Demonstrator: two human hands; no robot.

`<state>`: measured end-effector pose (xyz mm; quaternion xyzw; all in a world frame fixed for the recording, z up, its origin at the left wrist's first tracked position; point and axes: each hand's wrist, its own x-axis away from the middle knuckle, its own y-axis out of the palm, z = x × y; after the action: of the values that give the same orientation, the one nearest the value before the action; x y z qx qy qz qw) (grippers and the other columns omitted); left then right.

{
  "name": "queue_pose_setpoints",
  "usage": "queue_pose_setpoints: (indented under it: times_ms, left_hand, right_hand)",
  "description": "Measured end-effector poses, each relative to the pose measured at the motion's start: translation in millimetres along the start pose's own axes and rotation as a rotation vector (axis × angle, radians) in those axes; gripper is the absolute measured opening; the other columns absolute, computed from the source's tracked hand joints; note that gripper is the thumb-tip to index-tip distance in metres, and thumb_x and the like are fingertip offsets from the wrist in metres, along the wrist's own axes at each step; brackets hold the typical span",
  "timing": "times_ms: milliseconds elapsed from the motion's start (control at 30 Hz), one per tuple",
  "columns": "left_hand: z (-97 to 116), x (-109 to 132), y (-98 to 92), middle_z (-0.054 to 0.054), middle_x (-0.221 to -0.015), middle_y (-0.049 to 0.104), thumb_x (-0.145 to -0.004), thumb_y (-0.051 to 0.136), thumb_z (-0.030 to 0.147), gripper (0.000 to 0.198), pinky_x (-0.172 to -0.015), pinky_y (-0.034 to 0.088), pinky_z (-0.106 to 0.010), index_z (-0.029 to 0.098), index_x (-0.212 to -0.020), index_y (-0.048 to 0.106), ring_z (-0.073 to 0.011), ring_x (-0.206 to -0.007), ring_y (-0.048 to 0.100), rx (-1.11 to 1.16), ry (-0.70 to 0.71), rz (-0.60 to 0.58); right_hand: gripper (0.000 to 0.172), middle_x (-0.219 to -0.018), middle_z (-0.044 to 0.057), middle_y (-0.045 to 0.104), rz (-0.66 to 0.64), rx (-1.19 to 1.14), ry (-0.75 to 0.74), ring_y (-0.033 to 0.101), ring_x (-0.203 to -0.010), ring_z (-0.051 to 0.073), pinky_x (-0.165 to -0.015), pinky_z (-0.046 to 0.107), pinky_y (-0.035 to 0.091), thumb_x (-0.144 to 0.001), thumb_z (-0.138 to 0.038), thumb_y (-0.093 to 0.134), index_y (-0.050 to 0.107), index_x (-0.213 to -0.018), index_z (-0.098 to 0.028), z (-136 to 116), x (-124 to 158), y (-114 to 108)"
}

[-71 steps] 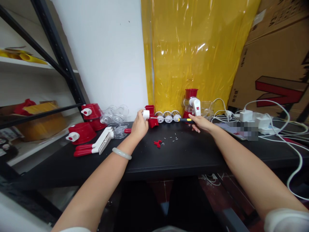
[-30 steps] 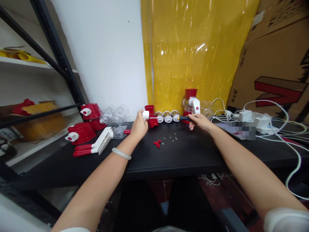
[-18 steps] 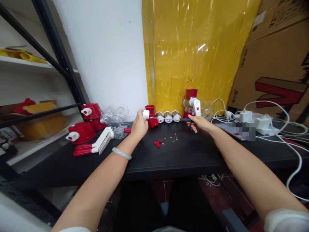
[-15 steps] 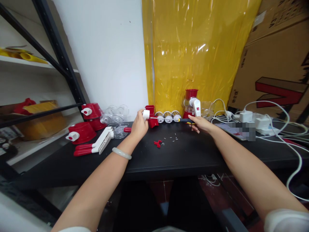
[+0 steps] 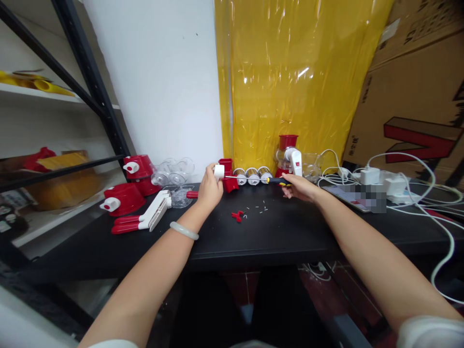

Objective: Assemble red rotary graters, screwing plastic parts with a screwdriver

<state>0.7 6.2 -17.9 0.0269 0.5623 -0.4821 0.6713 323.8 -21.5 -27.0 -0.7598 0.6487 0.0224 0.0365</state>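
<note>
My left hand (image 5: 210,189) is closed around a white plastic part (image 5: 219,171), whose round end shows past my fingers. A red grip (image 5: 192,194) sticks out left of that hand; whether it belongs to the same part is hidden. My right hand (image 5: 299,187) grips the dark blue and yellow handle of a screwdriver (image 5: 278,181). Its long shaft runs level to the left, with the tip at the white part. On the black table below lie a small red plastic piece (image 5: 237,216) and several small screws (image 5: 261,208).
Behind the hands are a red plastic housing (image 5: 228,169) and metal drums (image 5: 253,176). An assembled red and white grater (image 5: 288,142) stands right of them. Red bases (image 5: 123,199), white handles (image 5: 154,212) and clear parts (image 5: 177,171) lie left. White cables (image 5: 451,241) and a tablet (image 5: 348,195) lie right.
The fingers of my right hand have shifted slightly on the screwdriver handle. My left hand and the white part stay in place; the view moves very slightly.
</note>
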Motion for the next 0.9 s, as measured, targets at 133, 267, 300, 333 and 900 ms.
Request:
queue_pose_setpoints:
  times_ms: [133,267,300,333,900]
  left_hand:
    - [-2.0,0.0,1.7,-0.018,-0.125,0.057,-0.08,0.046,0.009,0.053,-0.097,0.047,-0.043,0.015,-0.132,0.035,-0.0293,-0.116,0.058,-0.01,-0.038,-0.031]
    - [-4.6,-0.4,3.3,-0.017,-0.123,0.058,-0.08,0.046,0.01,0.053,-0.093,0.049,-0.043,0.016,-0.132,0.034,-0.0299,-0.112,0.06,-0.018,-0.08,-0.066]
    - [-5.3,-0.4,3.6,-0.017,-0.122,0.059,-0.081,0.046,0.01,0.053,-0.092,0.049,-0.043,0.017,-0.132,0.034,-0.0296,-0.11,0.061,-0.016,-0.089,-0.074]
    - [-5.8,-0.5,3.8,-0.016,-0.12,0.059,-0.081,0.046,0.011,0.053,-0.091,0.05,-0.043,0.017,-0.132,0.034,-0.0292,-0.108,0.062,-0.013,-0.094,-0.082]
    - [-3.6,-2.4,-1.7,-0.016,-0.127,0.055,-0.081,0.048,0.011,0.055,-0.097,0.047,-0.041,0.015,-0.134,0.033,-0.0272,-0.115,0.058,0.055,0.032,-0.023]
  right_hand:
    - [0.046,-0.071,-0.004,0.065,-0.053,-0.068,-0.124,0.06,-0.057,0.011,-0.062,0.028,0.052,-0.067,-0.037,0.081,0.051,-0.1,-0.025,-1.4,2.9,-1.8]
    - [0.042,-0.071,-0.002,0.066,-0.032,0.013,-0.195,0.061,-0.056,0.01,-0.061,0.026,0.051,-0.065,-0.042,0.081,0.055,-0.09,-0.019,-1.0,2.3,-3.4]
    - [0.042,-0.069,-0.002,0.066,-0.021,0.043,-0.203,0.061,-0.055,0.01,-0.059,0.026,0.051,-0.065,-0.044,0.081,0.056,-0.088,-0.018,-0.7,1.4,-3.6]
    - [0.043,-0.068,-0.001,0.066,-0.014,0.07,-0.208,0.061,-0.054,0.011,-0.058,0.026,0.051,-0.065,-0.046,0.08,0.057,-0.087,-0.018,-0.4,0.5,-3.8]
    - [0.051,-0.042,0.001,0.057,-0.114,0.131,-0.014,0.048,-0.032,0.01,-0.04,0.023,0.042,-0.078,-0.066,0.059,0.061,-0.074,-0.015,-0.6,2.6,-5.3]
